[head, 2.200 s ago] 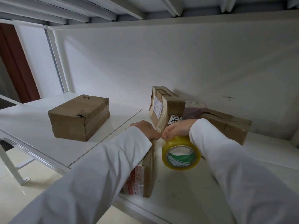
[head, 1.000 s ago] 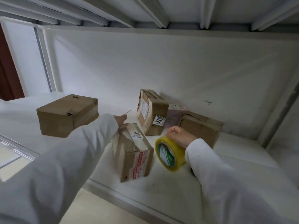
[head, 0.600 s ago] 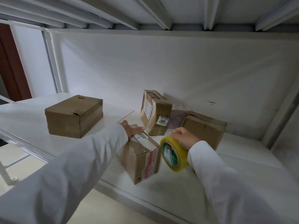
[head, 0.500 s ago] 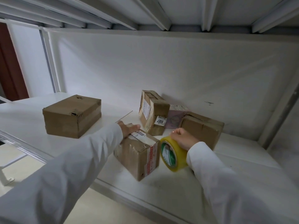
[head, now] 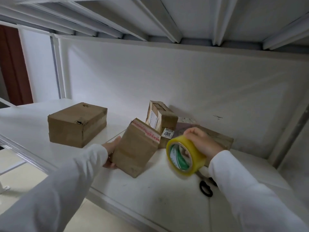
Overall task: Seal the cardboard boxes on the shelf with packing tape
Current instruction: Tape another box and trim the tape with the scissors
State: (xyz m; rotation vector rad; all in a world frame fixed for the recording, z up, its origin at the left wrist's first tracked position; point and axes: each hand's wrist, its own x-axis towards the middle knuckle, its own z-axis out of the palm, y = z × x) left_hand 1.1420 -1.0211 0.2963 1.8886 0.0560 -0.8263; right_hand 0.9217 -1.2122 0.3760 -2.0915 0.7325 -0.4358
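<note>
Left hand point(head: 111, 152) seemingly flat, fingers straight; right hand point(head: 201, 142) curled, gripping.

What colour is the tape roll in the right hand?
Translucent yellow tape roll with a green-and-white printed core, held by the right hand; head view.

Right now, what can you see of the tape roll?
The tape roll is yellowish clear packing tape on a core printed green and white. It is lifted off the shelf, tilted, with its open centre facing the camera. The right hand grips it from above and behind. Nothing else touches it. No loose end shows.
</note>
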